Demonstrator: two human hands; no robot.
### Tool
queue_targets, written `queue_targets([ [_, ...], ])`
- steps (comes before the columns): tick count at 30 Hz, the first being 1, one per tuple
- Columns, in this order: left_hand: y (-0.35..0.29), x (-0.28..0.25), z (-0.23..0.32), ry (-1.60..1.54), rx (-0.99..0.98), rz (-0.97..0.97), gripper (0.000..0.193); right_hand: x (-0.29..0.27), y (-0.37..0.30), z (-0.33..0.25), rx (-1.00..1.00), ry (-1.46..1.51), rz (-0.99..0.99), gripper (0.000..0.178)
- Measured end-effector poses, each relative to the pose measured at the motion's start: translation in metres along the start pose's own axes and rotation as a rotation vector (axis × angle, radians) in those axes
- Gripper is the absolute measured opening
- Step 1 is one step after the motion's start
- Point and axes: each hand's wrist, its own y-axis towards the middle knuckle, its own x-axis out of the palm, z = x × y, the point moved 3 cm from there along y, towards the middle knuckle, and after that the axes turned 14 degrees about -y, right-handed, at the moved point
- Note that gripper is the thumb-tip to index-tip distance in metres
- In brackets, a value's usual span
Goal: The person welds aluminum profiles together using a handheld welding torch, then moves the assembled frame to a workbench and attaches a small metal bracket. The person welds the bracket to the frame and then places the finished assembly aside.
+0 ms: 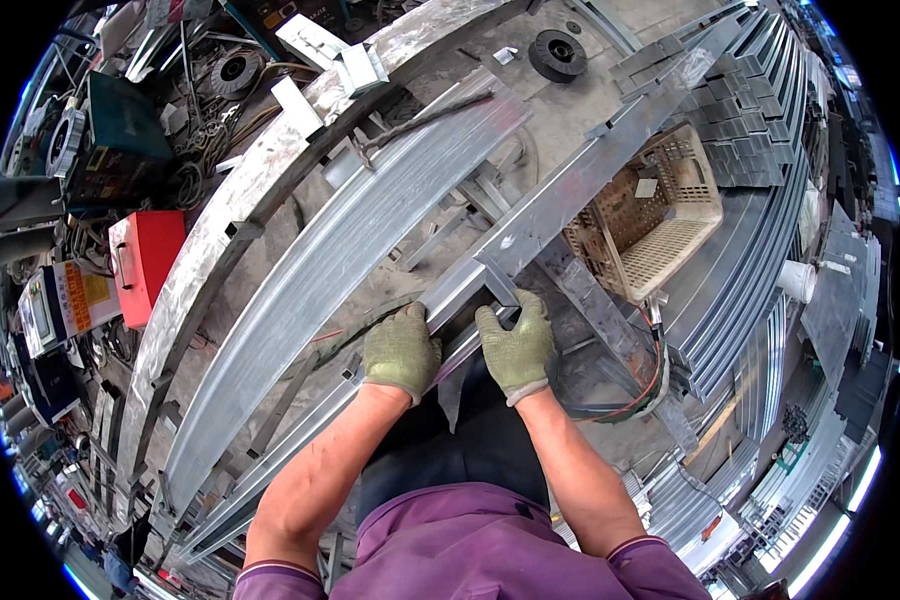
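Observation:
Both my hands wear green work gloves and are in front of my body. My left hand (402, 355) has its fingers closed over the edge of a grey metal channel (452, 298). Close by on the right, my right hand (518, 345) is curled around a short angled metal piece (497, 283) at the channel's end, thumb toward the left. How the two pieces join is hard to make out. Beyond the hands, a long flat metal beam (580, 190) runs up to the far right. The undersides of the pieces and some fingertips are hidden.
Left of the hands lies a bundle of long silvery metal strips (300, 260). A beige plastic crate (670, 225) stands to the right, beside stacked metal profiles (745, 290). Farther left are a red box (147, 262) and a dark green machine (125, 140). A black spool (557, 56) lies at the far side.

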Motion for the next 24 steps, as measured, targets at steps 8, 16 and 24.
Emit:
queue_targets([
  [8,-0.001,0.0,-0.002,-0.005,0.013,0.018,0.05,-0.009,0.003,-0.002,0.0,0.022,-0.049,0.057],
  [16,0.005,0.002,-0.002,0.005,0.028,0.054,0.046,-0.02,0.012,-0.007,0.004,0.064,-0.141,0.051],
  [24,0.002,0.007,-0.002,0.131,0.097,0.161,0.048,-0.028,0.018,0.015,-0.165,0.143,-0.117,0.039],
])
